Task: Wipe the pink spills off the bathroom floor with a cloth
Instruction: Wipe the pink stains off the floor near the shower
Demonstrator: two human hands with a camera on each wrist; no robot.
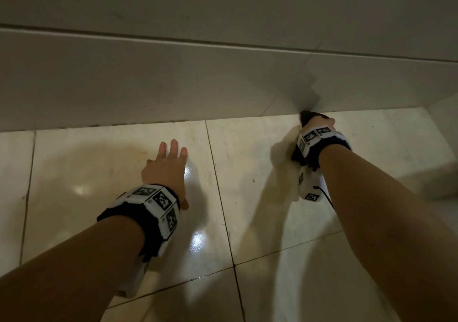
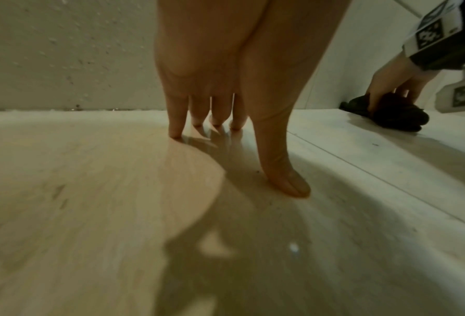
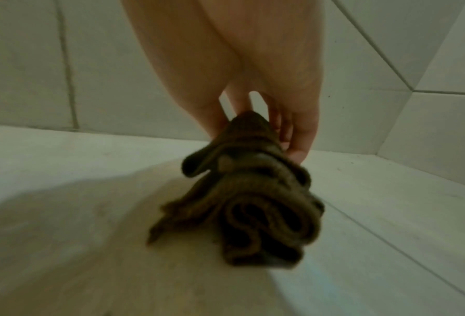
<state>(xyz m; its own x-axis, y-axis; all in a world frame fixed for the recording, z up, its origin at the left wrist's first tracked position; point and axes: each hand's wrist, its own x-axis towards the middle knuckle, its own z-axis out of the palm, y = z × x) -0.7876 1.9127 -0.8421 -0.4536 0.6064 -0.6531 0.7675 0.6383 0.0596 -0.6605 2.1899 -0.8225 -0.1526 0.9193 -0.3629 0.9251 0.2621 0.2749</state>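
From the head view, the left hand point(image 1: 165, 170) lies spread wide and flat on the floor point(image 1: 260, 197) at about 9 o'clock of centre, holding nothing; it looks placed there as a prop for the person's weight while they lean forward. At about 2 o'clock the right hand point(image 1: 318, 124) reaches to the foot of the wall point(image 1: 223, 81), with a dark cloth point(image 1: 307, 116) poking out beyond it, right against the floor-wall joint. No pink spill shows on the glossy cream tiles here, so either it lies under the cloth or is too faint to tell. In the left wrist view, the fingertips point(image 2: 175, 133) and the thumb point(image 2: 288, 181) of the left hand press straight down on the floor, fingers extended, which fits the bracing judgement. At 2 o'clock the right hand point(image 2: 388, 89) closes its fingers over the cloth point(image 2: 393, 116), which sits bunched on the floor near the wall. In the right wrist view, the right hand point(image 3: 280, 119) pinches the top of the cloth point(image 3: 242, 203), holding it from above so the bulk drags on the floor, probably for a wiping stroke along the wall edge. The cloth is dark brown, ribbed or terry-textured, folded into several thick rolled layers, its lower folds resting on the tile; the picture is blurred.
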